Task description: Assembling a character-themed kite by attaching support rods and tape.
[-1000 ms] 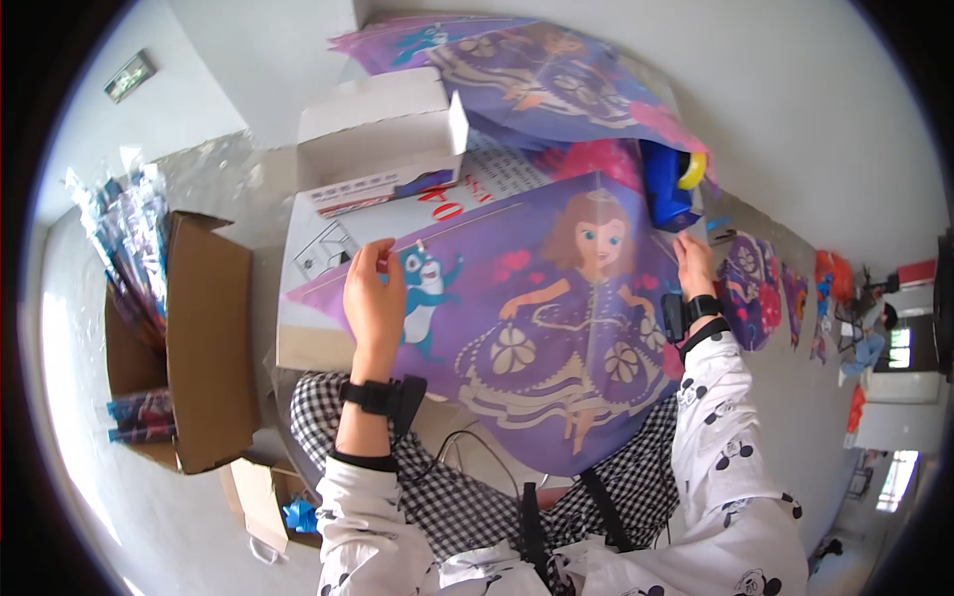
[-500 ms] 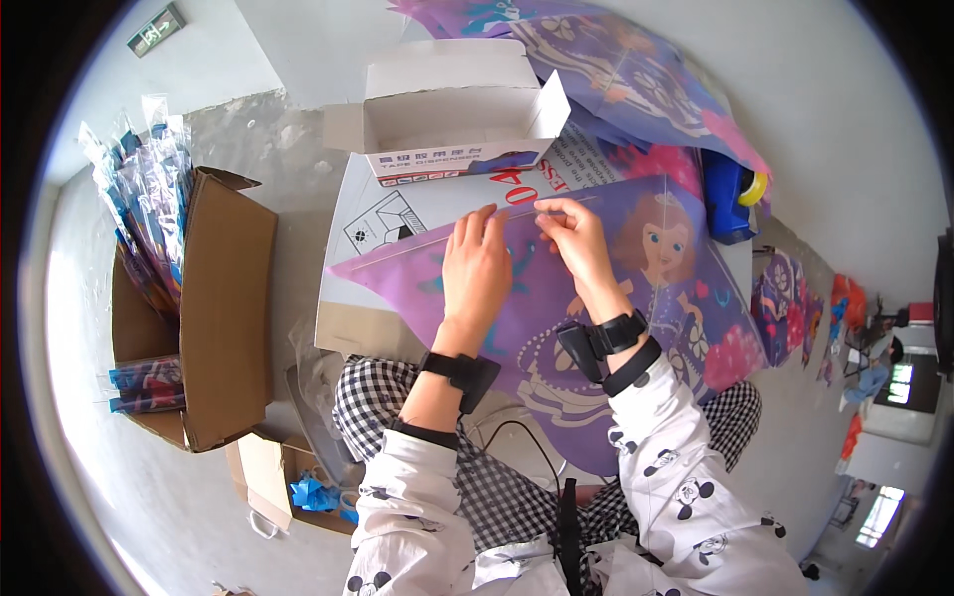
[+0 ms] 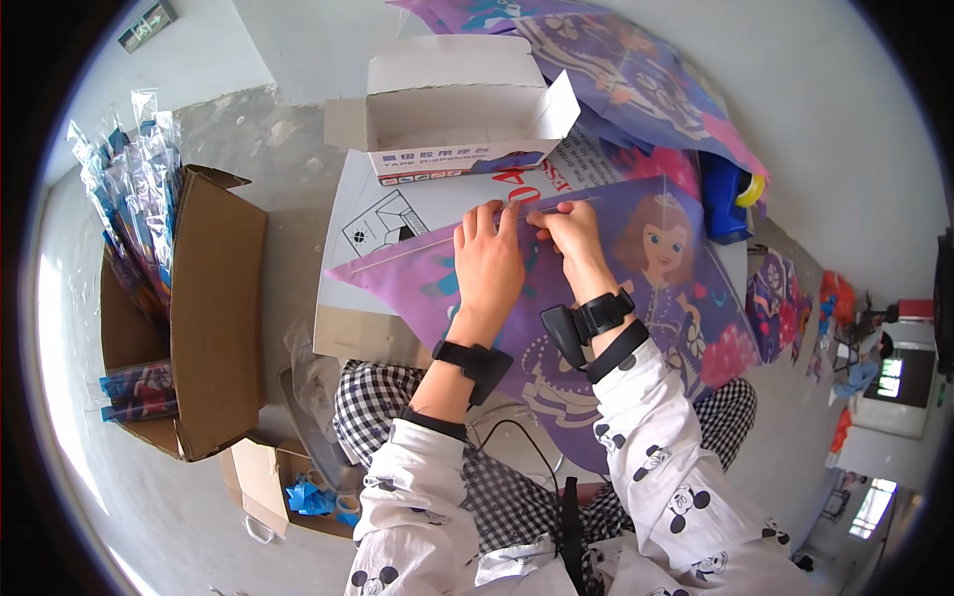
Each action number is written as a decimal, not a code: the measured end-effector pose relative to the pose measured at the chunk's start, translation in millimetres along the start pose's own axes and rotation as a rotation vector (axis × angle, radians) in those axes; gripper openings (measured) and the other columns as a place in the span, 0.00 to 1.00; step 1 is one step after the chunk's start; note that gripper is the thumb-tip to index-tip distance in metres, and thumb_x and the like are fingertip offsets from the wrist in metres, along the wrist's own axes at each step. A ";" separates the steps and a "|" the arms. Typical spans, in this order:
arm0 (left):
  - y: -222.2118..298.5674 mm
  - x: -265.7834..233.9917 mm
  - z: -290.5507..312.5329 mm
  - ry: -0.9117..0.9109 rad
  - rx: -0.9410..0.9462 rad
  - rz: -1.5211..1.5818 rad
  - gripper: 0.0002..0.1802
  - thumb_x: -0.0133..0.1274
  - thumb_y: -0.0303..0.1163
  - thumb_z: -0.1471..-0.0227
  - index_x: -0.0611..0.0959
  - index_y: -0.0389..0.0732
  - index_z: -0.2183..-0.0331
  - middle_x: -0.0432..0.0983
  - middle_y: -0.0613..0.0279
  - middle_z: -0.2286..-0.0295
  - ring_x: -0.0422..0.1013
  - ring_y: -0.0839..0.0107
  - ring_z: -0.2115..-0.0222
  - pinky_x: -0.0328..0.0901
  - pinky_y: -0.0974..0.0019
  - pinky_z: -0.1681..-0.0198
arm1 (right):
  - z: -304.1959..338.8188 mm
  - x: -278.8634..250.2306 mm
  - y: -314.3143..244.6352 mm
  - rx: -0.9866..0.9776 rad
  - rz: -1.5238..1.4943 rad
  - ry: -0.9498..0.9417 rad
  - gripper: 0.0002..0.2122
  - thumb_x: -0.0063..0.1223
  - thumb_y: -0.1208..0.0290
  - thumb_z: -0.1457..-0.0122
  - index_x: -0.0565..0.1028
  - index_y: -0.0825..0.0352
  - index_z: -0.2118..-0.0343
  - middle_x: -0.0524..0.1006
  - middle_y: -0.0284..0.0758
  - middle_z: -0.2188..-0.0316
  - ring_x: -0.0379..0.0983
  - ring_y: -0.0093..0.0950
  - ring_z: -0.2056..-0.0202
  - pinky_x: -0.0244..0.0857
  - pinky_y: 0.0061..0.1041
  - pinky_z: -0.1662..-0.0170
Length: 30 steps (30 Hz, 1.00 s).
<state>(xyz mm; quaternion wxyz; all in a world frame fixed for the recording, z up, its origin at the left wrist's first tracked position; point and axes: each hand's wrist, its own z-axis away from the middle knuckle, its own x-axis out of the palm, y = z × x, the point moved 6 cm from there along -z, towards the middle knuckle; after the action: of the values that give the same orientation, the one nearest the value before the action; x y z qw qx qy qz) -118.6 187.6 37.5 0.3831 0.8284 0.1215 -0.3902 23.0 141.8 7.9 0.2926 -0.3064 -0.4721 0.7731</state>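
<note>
A purple kite sail point(image 3: 556, 318), a thin triangular sheet printed with a cartoon princess and pink flowers, lies over a cardboard box top and hangs toward my lap. A pale strip or rod runs along its far edge. My left hand point(image 3: 489, 260) comes down on that edge, fingers bent over it and the thumb close to the right hand. Beside it, my right hand point(image 3: 576, 236) pinches the same edge between thumb and fingers. Whatever small piece may sit between the fingertips is too small to make out. Both wrists wear black bands with small boxes.
Beyond my hands stands an open white carton point(image 3: 457, 129). At right sits a blue tape dispenser point(image 3: 727, 199) with yellow tape, below more printed kite fabric point(image 3: 626, 70). A tall brown box point(image 3: 219, 308) of wrapped packs stands left; a small carton point(image 3: 263, 482) holds blue scraps and tape rolls.
My left hand has shifted slightly right along the edge, and my right hand slightly left. The fingertips are now closer together, and the right fingers have curled in more.
</note>
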 end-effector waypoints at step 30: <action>19.9 11.3 -3.1 -0.116 0.168 -0.325 0.25 0.53 0.29 0.53 0.77 0.39 0.50 0.69 0.53 0.54 0.65 0.57 0.52 0.62 0.60 0.50 | 54.9 -120.7 8.0 0.394 -0.600 -0.332 0.04 0.52 0.73 0.40 0.74 0.67 0.70 0.74 0.49 0.49 0.75 0.22 0.69 0.63 0.13 0.77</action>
<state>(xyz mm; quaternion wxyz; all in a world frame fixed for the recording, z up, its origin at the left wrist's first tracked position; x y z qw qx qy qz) -99.4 175.3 41.2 0.2507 0.8030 0.1985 -0.5030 57.8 19.0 44.5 0.4784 0.0365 -0.4242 0.7680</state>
